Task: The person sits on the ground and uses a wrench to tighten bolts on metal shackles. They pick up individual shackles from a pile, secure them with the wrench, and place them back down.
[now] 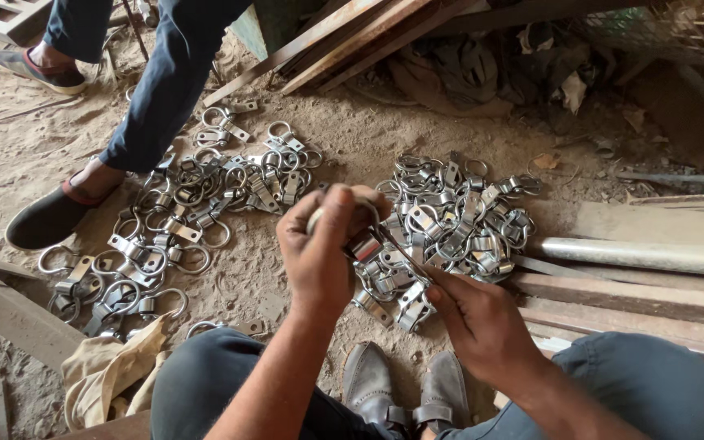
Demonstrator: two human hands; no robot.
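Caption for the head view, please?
Left hand holds a metal ring clamp while right hand works a thin tool against it, above clamp piles.

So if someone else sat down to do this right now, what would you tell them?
Left hand: holds one shiny metal ring clamp up over the ground.
Right hand: pinches a thin dark metal rod, its tip at that clamp.
Heap of silver ring clamps: on the sandy ground just beyond the hands.
Second, spread-out heap of ring clamps: to the left, by another person's dark trouser leg.
Done and left: cannot tell which heap is finished; one clamp is in hand.
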